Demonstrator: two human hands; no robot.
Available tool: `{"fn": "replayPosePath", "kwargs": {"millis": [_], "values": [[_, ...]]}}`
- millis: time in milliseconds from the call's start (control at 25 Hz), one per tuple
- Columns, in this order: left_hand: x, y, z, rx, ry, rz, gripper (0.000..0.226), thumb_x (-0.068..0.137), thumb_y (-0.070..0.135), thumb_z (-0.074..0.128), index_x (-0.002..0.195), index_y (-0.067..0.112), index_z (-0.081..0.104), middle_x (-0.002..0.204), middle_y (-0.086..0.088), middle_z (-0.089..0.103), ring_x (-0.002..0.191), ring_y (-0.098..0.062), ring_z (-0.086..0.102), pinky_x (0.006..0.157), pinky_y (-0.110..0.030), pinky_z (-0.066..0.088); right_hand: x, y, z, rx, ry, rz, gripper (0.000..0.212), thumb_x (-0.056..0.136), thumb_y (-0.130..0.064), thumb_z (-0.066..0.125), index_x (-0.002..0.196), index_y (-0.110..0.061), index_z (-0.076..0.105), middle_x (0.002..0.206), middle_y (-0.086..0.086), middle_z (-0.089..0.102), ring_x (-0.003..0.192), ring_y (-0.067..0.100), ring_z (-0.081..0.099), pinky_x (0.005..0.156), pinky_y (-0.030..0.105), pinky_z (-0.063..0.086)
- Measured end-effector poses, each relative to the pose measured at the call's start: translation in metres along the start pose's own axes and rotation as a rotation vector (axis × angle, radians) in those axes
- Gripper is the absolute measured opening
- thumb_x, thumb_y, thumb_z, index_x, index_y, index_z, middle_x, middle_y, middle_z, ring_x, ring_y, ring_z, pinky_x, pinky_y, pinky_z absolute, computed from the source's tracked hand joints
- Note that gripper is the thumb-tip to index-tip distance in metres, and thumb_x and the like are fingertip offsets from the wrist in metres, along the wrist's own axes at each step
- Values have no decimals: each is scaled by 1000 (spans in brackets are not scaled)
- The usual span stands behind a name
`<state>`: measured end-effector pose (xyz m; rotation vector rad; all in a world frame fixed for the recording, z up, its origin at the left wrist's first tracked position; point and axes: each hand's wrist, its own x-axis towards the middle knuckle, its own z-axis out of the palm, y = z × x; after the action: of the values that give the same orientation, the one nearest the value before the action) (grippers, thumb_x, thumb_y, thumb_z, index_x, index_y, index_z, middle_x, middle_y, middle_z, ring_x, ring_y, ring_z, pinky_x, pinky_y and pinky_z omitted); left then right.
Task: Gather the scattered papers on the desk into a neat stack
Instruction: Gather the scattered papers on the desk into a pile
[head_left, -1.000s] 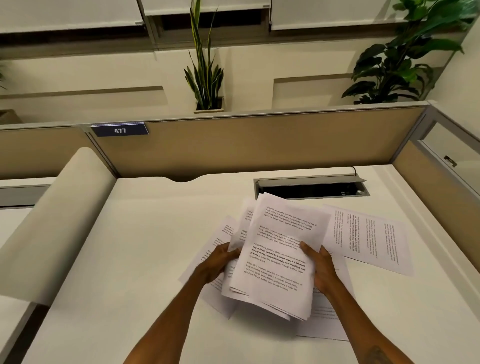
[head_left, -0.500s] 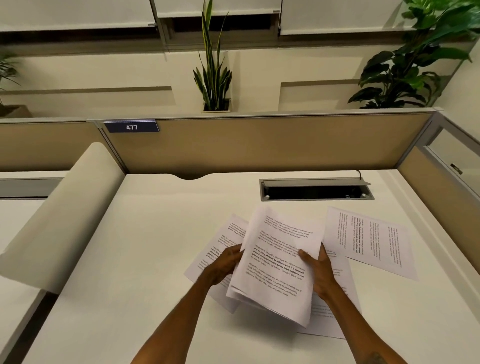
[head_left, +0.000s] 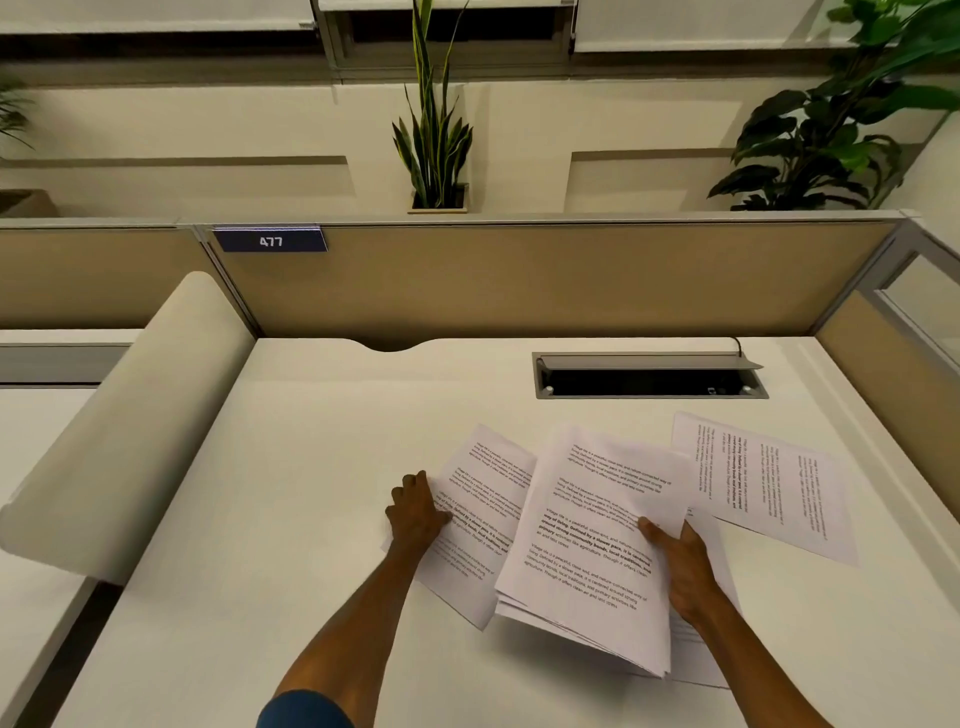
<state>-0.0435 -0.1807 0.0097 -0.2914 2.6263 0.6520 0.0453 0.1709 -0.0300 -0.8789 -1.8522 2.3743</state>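
Note:
A sheaf of printed papers is lifted off the white desk, fanned slightly at its lower edge. My right hand grips its right side, thumb on top. My left hand lies on the left edge of a single sheet lying flat on the desk to the left of the sheaf, fingers curled at its border. Another sheet lies flat at the right, turned sideways. One more sheet lies partly hidden under the sheaf and my right wrist.
An open cable tray is sunk into the desk behind the papers. A tan partition with a "477" sign closes the back. A rounded divider borders the left; a side panel the right.
My left hand has let go of the sheaf and moved left onto the flat sheet. The sheaf, now in my right hand alone, has shifted slightly right.

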Motion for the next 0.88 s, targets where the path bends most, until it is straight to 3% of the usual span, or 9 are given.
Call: {"fn": "replayPosePath", "kwargs": {"millis": [160,320,440,520,720,880], "values": [[8,2,4,43,-34,-48,69,90,28,74,146,10,37,145,-12,46,136,-32,43,113,-46,34,3,1,5,31,-24,18,29,94,-11,63,122,-20,64,121,18,71,108,43,68,85,60,58],[9,1,1,37,-55,-10,52,87,20,74,134,10,56,138,-12,52,130,-31,50,111,-42,40,4,0,15,46,-31,25,30,93,-11,66,121,-21,65,121,15,73,107,41,69,86,57,59],[6,0,-2,-225,-131,67,47,81,13,75,125,-1,62,131,-20,61,121,-36,60,102,-42,50,5,-2,22,78,-65,37,34,91,-10,68,124,-19,65,119,14,74,107,39,70,84,54,60],[1,1,-7,-452,-278,122,58,78,16,73,130,-3,57,132,-24,63,121,-41,61,105,-50,51,6,-3,27,96,-96,43,37,91,-10,68,127,-16,64,121,14,73,108,39,70,88,57,58],[-8,4,-4,-895,-442,103,45,97,3,62,140,-3,51,134,-28,64,124,-52,60,106,-63,48,5,-7,41,105,-151,26,35,91,-10,68,126,-16,66,125,13,72,113,35,70,95,57,55],[-14,7,-10,-1003,-511,142,40,98,4,62,137,-2,56,134,-30,64,120,-52,62,105,-65,48,6,-21,51,133,-193,5,32,88,-14,71,121,-18,70,121,13,74,107,34,73,83,50,60]]}}
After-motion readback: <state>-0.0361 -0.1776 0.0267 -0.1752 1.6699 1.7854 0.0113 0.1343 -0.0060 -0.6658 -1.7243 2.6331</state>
